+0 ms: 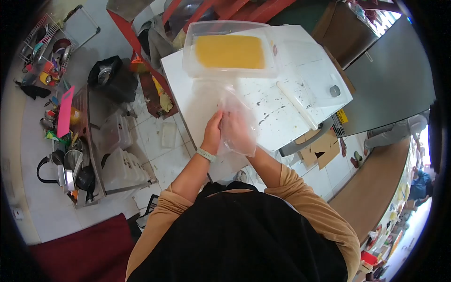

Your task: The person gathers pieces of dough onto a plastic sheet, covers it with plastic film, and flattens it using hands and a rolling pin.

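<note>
A clear plastic bag (242, 136) hangs over my right hand (236, 129), which shows through the film. Beside it, my left hand (214, 127) has its fingers closed at the bag's edge, near the top of the opening. Both hands are over the near part of the white table (263, 101). Beyond them sits a clear plastic container (188, 51) with a flat yellow layer (230, 51) in it. A white rod (297, 105) lies slantwise on the table to the right.
A transparent lid (312, 70) lies at the table's right. To the left are a black bin (112, 80) and a metal rack of kitchenware (80, 164). Flattened cardboard (319, 149) is on the floor at right, near a person's leg (394, 134).
</note>
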The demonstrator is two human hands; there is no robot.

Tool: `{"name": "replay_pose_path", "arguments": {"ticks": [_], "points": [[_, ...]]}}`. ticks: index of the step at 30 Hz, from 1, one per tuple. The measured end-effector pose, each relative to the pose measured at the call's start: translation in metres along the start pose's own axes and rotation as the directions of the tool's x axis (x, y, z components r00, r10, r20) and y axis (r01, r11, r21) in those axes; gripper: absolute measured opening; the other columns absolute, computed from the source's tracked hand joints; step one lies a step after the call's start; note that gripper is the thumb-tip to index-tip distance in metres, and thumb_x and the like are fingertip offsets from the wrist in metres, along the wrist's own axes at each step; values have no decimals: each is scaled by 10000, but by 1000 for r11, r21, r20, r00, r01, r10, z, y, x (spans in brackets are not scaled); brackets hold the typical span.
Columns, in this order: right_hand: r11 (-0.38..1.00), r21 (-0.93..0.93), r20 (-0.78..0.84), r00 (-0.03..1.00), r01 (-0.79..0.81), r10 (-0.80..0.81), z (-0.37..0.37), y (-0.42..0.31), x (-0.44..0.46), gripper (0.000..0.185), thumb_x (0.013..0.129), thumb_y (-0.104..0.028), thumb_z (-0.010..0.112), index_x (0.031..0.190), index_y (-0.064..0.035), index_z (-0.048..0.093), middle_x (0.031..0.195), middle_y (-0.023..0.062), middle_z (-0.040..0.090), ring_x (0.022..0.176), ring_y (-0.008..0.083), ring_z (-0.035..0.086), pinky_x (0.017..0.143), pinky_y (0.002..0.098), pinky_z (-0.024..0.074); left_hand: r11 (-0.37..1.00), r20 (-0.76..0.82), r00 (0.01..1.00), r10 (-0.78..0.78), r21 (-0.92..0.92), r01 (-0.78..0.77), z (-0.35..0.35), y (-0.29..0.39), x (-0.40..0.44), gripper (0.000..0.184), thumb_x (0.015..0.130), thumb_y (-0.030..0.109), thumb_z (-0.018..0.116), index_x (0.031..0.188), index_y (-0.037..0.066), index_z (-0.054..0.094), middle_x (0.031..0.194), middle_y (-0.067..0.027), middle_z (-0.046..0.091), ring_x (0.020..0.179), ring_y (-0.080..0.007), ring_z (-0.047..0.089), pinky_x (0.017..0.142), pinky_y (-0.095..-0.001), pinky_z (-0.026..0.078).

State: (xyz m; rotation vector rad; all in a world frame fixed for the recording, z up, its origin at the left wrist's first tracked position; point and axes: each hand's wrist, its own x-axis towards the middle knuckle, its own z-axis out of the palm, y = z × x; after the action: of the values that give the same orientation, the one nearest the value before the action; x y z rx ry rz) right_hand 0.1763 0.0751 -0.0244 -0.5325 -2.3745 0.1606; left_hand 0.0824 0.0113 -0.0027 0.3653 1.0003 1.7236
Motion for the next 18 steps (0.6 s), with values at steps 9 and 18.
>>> {"name": "replay_pose_path", "arguments": {"ticks": [9,18], "points": [[-208,850,453,467,-485,760,-71,68,-31,224,967,-220,492,1011,-5,447,1019,169,607,924,247,608,866,335,484,925,-32,986,-164,-353,143,-83,71,10,574,995,386,391,1328,-81,390,1341,-194,481,1252,-325,456,1064,-404,361],[818,225,180,848,-529,499,-78,127,42,580,857,-391,656,1246,14,513,1143,196,590,1033,320,582,911,379,462,977,46,983,-179,-109,183,-81,27,-94,725,928,596,420,1170,-78,532,1095,-203,615,1050,-307,594,927,-411,468]]}}
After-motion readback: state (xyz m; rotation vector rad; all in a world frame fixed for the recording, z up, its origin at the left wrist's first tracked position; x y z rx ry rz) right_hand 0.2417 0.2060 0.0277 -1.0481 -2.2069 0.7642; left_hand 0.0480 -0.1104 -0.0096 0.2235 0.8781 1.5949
